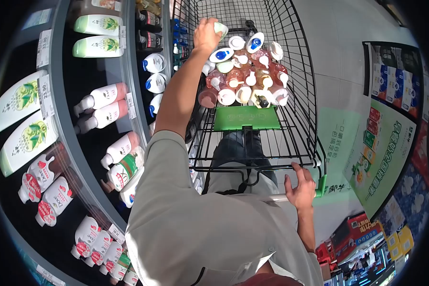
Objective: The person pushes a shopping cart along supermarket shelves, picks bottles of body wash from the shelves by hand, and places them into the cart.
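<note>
My left hand [206, 35] is over the far left part of the wire shopping cart [300, 86], its fingers round a pale green and white bottle [220, 30]. Just below and right of it, several pump bottles stand packed together in the cart, pink ones [234, 77] and white ones with blue tops [255, 43] among them. At the near end of the cart, my right hand [300, 187] rests at the handle [276, 197], thumb and fingers apart and curved about the bar and frame.
Shelves [64, 90] along the left hold green and white bottles [97, 46], pink and white pump bottles [105, 95] and Dove bottles [57, 200]. A green floor poster [383, 152] and boxed goods [395, 86] lie to the right of the cart.
</note>
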The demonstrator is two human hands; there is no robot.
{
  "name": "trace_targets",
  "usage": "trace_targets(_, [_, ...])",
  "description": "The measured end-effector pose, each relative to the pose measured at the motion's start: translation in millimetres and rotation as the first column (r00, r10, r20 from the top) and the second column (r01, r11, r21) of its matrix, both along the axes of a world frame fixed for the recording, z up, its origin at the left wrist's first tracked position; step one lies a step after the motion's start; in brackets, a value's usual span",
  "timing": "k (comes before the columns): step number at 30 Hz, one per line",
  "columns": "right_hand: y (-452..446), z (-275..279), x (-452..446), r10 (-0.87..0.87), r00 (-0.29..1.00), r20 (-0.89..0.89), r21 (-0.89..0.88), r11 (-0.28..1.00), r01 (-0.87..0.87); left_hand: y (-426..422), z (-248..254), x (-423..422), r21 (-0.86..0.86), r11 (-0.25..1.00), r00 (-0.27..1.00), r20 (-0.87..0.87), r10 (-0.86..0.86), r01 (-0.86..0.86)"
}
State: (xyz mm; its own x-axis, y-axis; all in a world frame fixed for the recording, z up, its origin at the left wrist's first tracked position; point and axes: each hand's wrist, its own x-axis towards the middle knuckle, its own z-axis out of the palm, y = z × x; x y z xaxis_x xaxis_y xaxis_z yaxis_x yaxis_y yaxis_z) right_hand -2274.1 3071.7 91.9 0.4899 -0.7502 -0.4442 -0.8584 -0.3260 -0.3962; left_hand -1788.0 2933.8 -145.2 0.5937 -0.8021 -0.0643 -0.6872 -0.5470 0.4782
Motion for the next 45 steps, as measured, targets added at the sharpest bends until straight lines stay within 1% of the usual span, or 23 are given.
trace_targets(2, [1,2,3,-0.018,1.000,0.013,-0.007,1.000,0.018,-4,-27,-2,0.087,0.994,0.998,0.006,-0.060,0.059])
trace_targets(5, [-1,4,5,-0.032,0.999,0.000,0.015,0.999,0.032,-10,-55,-5,0.325,0.930,0.984,-0.025,-0.174,0.173])
trace_targets(9, [1,3,4,-0.046,0.999,0.000,-0.002,0.999,0.046,-16,-61,-9,0.450,0.856,0.962,-0.026,-0.272,0.255])
trace_targets(11, [2,3,3,-0.048,0.999,0.023,-0.002,0.999,0.048,-23,-49,0,0.493,0.793,0.923,-0.314,-0.223,0.359])
trace_targets(12, [2,3,3,-0.043,0.999,0.010,0.000,0.999,0.043,-24,-40,5,0.500,0.781,0.904,-0.384,-0.187,0.374])
trace_targets(15, [1,3,1,-0.021,1.000,0.012,0.001,1.000,0.021,2,-9,3,0.249,0.935,0.967,-0.087,-0.239,0.253])
trace_targets(17, [1,2,-1,0.012,0.999,0.035,-0.051,0.999,-0.010,37,40,-8,0.041,0.986,0.979,-0.132,-0.153,0.159])
trace_targets(19, [3,-1,-2,0.038,0.998,0.054,-0.045,0.998,-0.035,95,79,-28,-0.191,0.969,0.940,-0.272,-0.206,0.157])
trace_targets(20, [5,-3,-2,0.019,0.999,0.040,-0.059,0.998,-0.017,126,123,-47,-0.193,0.943,0.928,-0.210,-0.308,0.270])
trace_targets(21, [6,-4,-2,0.002,1.000,0.027,-0.076,0.997,0.000,163,137,-64,-0.287,0.908,0.901,-0.221,-0.373,0.305])
trace_targets(22, [7,-5,-3,0.011,1.000,0.030,-0.069,0.998,-0.009,195,186,-99,-0.165,0.977,0.871,-0.449,-0.198,0.136])
trace_targets(23, [7,-4,-3,0.038,0.998,0.057,-0.075,0.997,-0.033,230,192,-115,-0.183,0.950,0.873,-0.380,-0.307,0.254])
trace_targets(24, [7,-2,-2,0.035,0.998,0.049,-0.072,0.997,-0.032,262,209,-142,-0.288,0.909,0.912,-0.190,-0.363,0.301])
trace_targets(26, [5,-2,0,0.045,0.997,0.058,-0.080,0.996,-0.041,323,225,-191,-0.135,0.947,0.940,-0.140,-0.310,0.292])
trace_targets(27, [5,-3,1,0.032,0.999,0.036,-0.067,0.997,-0.029,349,224,-218,-0.177,0.949,0.959,-0.068,-0.275,0.260])
trace_targets(29, [1,-2,6,0.034,0.999,0.028,-0.066,0.997,-0.032,386,213,-257,-0.112,0.972,0.978,0.014,-0.206,0.206])
trace_targets(31, [-2,3,11,0.045,0.999,-0.019,-0.049,0.998,-0.046,388,216,-266,-0.122,0.964,0.950,0.236,-0.203,0.236])
trace_targets(34, [-10,0,17,0.053,0.999,-0.010,-0.043,0.998,-0.053,381,184,-267,-0.136,0.985,0.959,0.275,-0.065,0.106])
trace_targets(37, [-22,-2,27,0.046,0.998,0.032,-0.064,0.997,-0.043,363,186,-251,-0.220,0.968,0.952,0.302,-0.049,0.120])
trace_targets(40, [-33,-11,37,0.050,0.996,0.067,-0.086,0.995,-0.044,346,188,-236,-0.167,0.982,0.958,0.283,-0.040,0.090])
trace_targets(43, [-54,-10,56,0.062,0.996,0.060,-0.108,0.993,-0.055,322,181,-220,-0.236,0.970,0.962,0.273,0.017,0.050])
trace_targets(44, [-65,-9,65,0.071,0.995,0.072,-0.118,0.991,-0.062,312,186,-213,-0.168,0.985,0.966,0.257,0.019,0.026])
trace_targets(45, [-84,-6,80,0.079,0.995,0.055,-0.132,0.989,-0.071,298,186,-203,-0.184,0.983,0.970,0.241,0.029,0.016])
